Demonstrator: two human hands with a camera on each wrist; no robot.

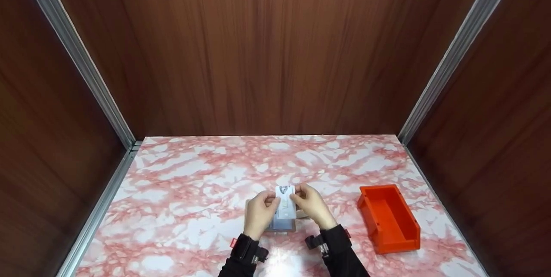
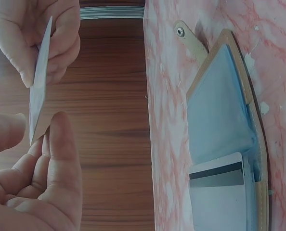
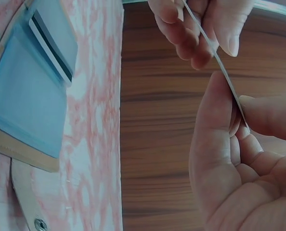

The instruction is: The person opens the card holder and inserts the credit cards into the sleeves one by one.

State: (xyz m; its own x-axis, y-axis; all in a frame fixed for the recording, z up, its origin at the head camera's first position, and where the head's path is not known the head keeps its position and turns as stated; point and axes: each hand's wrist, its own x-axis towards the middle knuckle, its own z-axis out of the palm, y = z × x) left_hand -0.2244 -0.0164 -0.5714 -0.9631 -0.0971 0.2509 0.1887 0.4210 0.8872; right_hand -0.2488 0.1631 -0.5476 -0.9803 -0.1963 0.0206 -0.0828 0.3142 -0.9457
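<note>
A white card (image 1: 286,209) with a dark picture at its top is held up in front of the body. My right hand (image 1: 316,208) pinches its right edge between thumb and fingers. My left hand (image 1: 260,212) is at the left edge, its fingers by the card; in the wrist views the thumb stands slightly off the card's face. Below both hands lies an opened tan card holder (image 2: 261,144) with bluish clear plastic sleeves (image 3: 30,96). A card with a black stripe (image 2: 217,192) sits in one sleeve. The holder is mostly covered by the hands in the head view.
An orange open bin (image 1: 389,219) stands on the right of the pink-and-white marbled table (image 1: 185,199). Brown wood-grain panels (image 1: 267,53) and metal posts (image 1: 456,53) enclose the table. The holder's snap strap (image 3: 25,197) sticks out from its edge.
</note>
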